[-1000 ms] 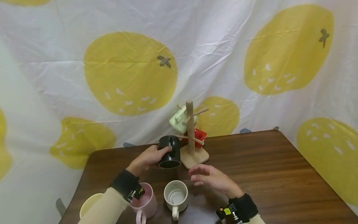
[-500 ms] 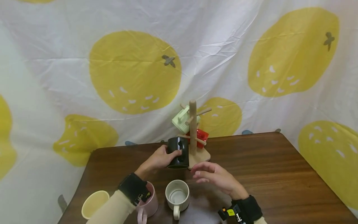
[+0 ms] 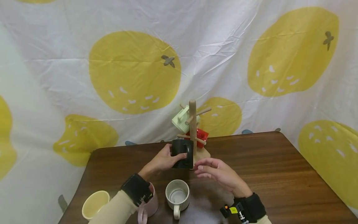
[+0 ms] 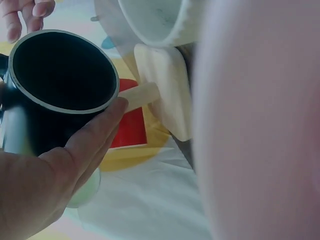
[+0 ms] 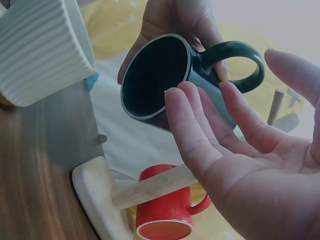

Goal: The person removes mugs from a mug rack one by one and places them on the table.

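Note:
My left hand (image 3: 165, 161) grips a black mug (image 3: 178, 147) by its body, the thumb lying near the handle. The mug is tipped, and its dark mouth (image 4: 65, 72) faces the camera in the left wrist view. Close beside it is my right hand (image 3: 222, 175), its fingers loosely bent and holding nothing; whether the fingertips touch the mug I cannot tell. Just behind stands a wooden mug tree (image 3: 193, 124) with pegs. A pale green mug (image 3: 179, 123) hangs on its upper left, and a red mug (image 5: 162, 205) hangs lower, partly behind the post.
A ribbed off-white mug (image 3: 177, 194) stands on the brown table (image 3: 265, 168) below my hands. To its left is a pink mug (image 3: 151, 205), partly covered by my left wrist. A yellow cup (image 3: 95, 203) sits farther left. A lemon-print cloth (image 3: 212, 62) hangs behind the table.
My left hand has carried the black mug to the right, in front of the mug tree, and turned it somewhat. My right hand has shifted only slightly, so mug and right hand are closer.

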### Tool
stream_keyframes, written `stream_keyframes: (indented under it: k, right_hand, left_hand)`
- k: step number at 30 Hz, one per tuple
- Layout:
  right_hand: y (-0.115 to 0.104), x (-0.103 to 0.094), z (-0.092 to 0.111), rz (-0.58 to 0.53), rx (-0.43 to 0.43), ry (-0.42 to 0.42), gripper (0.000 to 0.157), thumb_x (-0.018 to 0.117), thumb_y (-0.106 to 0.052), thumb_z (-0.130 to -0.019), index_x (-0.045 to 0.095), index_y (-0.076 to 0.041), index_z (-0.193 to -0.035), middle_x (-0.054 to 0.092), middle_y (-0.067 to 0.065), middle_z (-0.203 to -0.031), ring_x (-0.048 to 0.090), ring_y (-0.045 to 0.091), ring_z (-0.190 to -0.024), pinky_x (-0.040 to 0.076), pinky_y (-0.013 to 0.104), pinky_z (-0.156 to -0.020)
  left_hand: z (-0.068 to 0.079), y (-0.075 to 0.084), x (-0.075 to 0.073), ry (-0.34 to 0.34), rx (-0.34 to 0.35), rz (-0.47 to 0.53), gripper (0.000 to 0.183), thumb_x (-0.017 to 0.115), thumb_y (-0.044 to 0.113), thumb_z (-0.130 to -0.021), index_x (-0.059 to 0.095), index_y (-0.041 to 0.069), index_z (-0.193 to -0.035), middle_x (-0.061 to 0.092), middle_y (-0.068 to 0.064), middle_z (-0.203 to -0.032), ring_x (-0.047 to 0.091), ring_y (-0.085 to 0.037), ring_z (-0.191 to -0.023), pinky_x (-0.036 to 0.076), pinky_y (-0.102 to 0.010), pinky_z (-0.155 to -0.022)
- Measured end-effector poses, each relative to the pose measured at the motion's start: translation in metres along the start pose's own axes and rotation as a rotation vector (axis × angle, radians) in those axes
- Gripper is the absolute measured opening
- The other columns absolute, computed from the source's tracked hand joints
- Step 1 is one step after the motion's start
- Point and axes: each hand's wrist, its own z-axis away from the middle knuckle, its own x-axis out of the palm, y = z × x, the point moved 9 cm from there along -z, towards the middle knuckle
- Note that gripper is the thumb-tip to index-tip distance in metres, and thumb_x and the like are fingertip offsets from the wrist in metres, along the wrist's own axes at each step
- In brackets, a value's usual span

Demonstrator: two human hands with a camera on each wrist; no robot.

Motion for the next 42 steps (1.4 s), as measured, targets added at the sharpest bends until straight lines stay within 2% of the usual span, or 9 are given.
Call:
stream_keyframes:
  k: [5,10,13,15,21,30,34,42]
  right_hand:
    - [-0.004,0.000,0.000,-0.017,-0.008,0.009,0.040,0.058,-0.012,-0.100,0.050,0.017,-0.126,0.066,0.011,-0.115,0.068,0.020,-0.103,0.051,0.042,-0.098]
    - [-0.005,0.001,0.001,-0.018,-0.012,0.013,0.042,0.057,-0.012,-0.101,0.048,0.019,-0.127,0.065,0.015,-0.117,0.068,0.019,-0.103,0.051,0.042,-0.098]
    - [-0.007,0.001,0.003,-0.024,-0.013,0.024,0.039,0.056,-0.012,-0.101,0.050,0.017,-0.125,0.065,0.014,-0.116,0.067,0.020,-0.104,0.052,0.041,-0.097]
    - [-0.009,0.000,0.004,-0.029,-0.014,0.036,0.037,0.055,-0.012,-0.101,0.051,0.016,-0.124,0.065,0.012,-0.114,0.067,0.021,-0.104,0.051,0.042,-0.098]
    - [-0.016,-0.001,0.006,-0.046,-0.034,0.069,0.021,0.052,-0.010,-0.103,0.061,0.003,-0.117,0.066,0.006,-0.112,0.067,0.018,-0.105,0.051,0.043,-0.098]
    - [-0.022,0.005,0.007,-0.109,-0.061,0.061,0.016,0.051,-0.013,-0.103,0.065,-0.008,-0.110,0.067,0.001,-0.112,0.065,0.015,-0.105,0.053,0.036,-0.095]
    - [-0.024,0.009,0.006,-0.148,-0.065,0.051,0.017,0.051,-0.014,-0.104,0.067,-0.009,-0.108,0.068,0.003,-0.111,0.066,0.016,-0.104,0.053,0.038,-0.094]
    - [-0.027,0.023,0.005,-0.274,-0.081,-0.022,0.026,0.045,-0.015,-0.106,0.069,-0.005,-0.108,0.068,0.008,-0.106,0.066,0.019,-0.104,0.052,0.045,-0.096]
  left_hand:
    - [0.002,0.008,0.000,0.025,0.031,-0.092,0.070,0.079,0.036,-0.084,0.041,0.002,-0.132,0.061,-0.016,-0.116,0.064,-0.023,-0.101,0.054,-0.035,-0.084]
    - [0.005,0.017,0.000,0.034,0.079,-0.238,0.079,0.079,0.043,-0.083,0.038,0.004,-0.139,0.061,-0.017,-0.120,0.061,-0.026,-0.107,0.052,-0.041,-0.090]
    - [0.006,0.021,0.002,0.037,0.111,-0.284,0.086,0.078,0.046,-0.082,0.035,0.005,-0.143,0.061,-0.016,-0.122,0.061,-0.027,-0.108,0.049,-0.043,-0.093]
    - [0.007,0.024,0.004,0.036,0.132,-0.282,0.088,0.079,0.046,-0.082,0.032,0.006,-0.146,0.061,-0.016,-0.124,0.061,-0.027,-0.109,0.048,-0.045,-0.096]
    - [0.009,0.031,0.008,0.039,0.194,-0.298,0.095,0.080,0.042,-0.082,0.026,0.004,-0.151,0.058,-0.020,-0.133,0.060,-0.030,-0.115,0.047,-0.046,-0.100]
    - [0.012,0.036,0.015,0.019,0.262,-0.280,0.087,0.081,0.038,-0.083,0.031,0.007,-0.146,0.059,-0.017,-0.129,0.063,-0.026,-0.107,0.051,-0.043,-0.093]
    - [0.012,0.038,0.018,0.013,0.285,-0.282,0.086,0.082,0.035,-0.082,0.031,0.008,-0.146,0.060,-0.016,-0.128,0.063,-0.025,-0.105,0.052,-0.042,-0.092]
    - [0.014,0.045,0.025,0.006,0.332,-0.329,0.081,0.081,0.026,-0.083,0.032,0.003,-0.143,0.063,-0.020,-0.120,0.065,-0.025,-0.096,0.053,-0.040,-0.087]
